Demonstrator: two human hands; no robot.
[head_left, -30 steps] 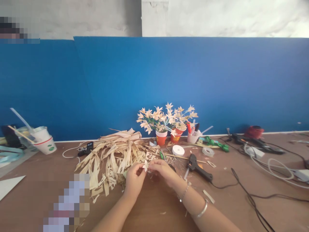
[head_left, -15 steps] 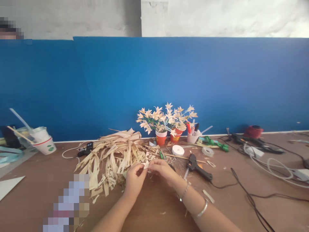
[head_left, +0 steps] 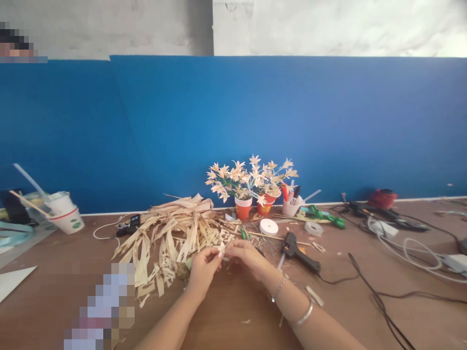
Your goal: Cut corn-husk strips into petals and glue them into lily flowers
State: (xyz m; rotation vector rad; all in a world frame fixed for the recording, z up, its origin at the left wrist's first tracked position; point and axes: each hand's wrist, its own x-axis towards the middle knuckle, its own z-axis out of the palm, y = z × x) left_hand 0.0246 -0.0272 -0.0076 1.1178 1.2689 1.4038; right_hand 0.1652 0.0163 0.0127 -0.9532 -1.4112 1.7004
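Note:
Between my two hands is a small pale husk flower (head_left: pixel 221 249), pinched at its edges by fingertips from both sides. My left hand (head_left: pixel 205 266) is closed on its left side, thumb against fingers. My right hand (head_left: pixel 243 255), with bracelets on the wrist, is closed on its right side. Part of the flower is hidden behind the fingers. A heap of dried corn husks (head_left: pixel 182 218) lies just beyond and left of my hands. Behind them, cream flowers on green stems stand in a red paper cup (head_left: pixel 243 209) and a second red cup (head_left: pixel 265 205).
A black glue gun (head_left: pixel 299 253) with its cord lies right of my hands. Near it are a white tape roll (head_left: pixel 269 227), a clear tape roll (head_left: pixel 314 229) and a cup of tools (head_left: pixel 291 208). Cables (head_left: pixel 379 291) cross the right side. A white cup (head_left: pixel 69 219) stands left.
The small flower has turned slightly between my fingertips and stands a bit more upright. Both hands have stayed in nearly the same place.

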